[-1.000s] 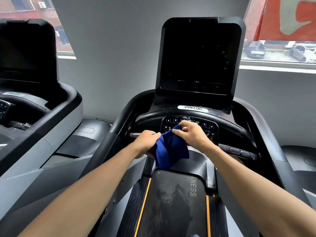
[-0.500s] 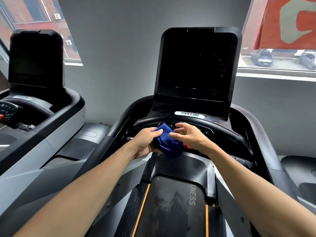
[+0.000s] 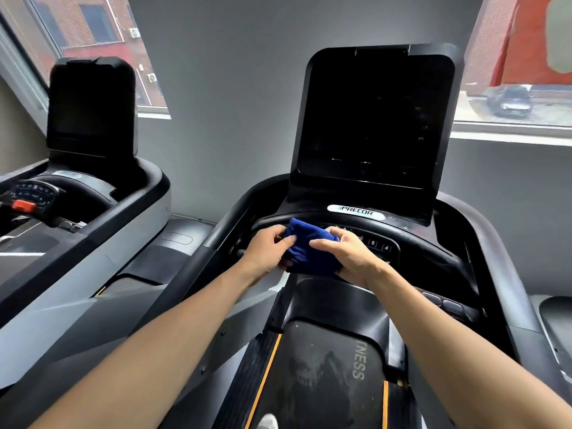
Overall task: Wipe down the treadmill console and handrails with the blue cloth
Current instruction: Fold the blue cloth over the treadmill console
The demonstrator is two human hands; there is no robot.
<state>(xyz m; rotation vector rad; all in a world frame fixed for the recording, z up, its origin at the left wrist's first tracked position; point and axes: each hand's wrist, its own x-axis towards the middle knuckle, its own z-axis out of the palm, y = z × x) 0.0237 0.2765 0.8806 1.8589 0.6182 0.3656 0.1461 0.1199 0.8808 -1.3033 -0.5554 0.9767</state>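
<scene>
The blue cloth (image 3: 308, 250) is bunched into a folded pad between both hands, just in front of the treadmill's keypad (image 3: 379, 244). My left hand (image 3: 266, 247) grips its left side, fingers curled round the fabric. My right hand (image 3: 348, 253) pinches its right side with thumb on top. The black console screen (image 3: 371, 119) rises behind, above the curved front handrail (image 3: 433, 243). The left side handrail (image 3: 198, 267) and right side handrail (image 3: 510, 289) run toward me. Most of the keypad is hidden by hands and cloth.
A second treadmill (image 3: 93, 193) with its own dark screen stands close on the left. The running belt (image 3: 315, 382) with orange edge stripes lies below my arms. A grey wall and windows are behind the consoles.
The cloth hung loose a second ago; both hands have gathered it into a compact folded pad and lifted it toward the keypad. The camera has tilted up and left.
</scene>
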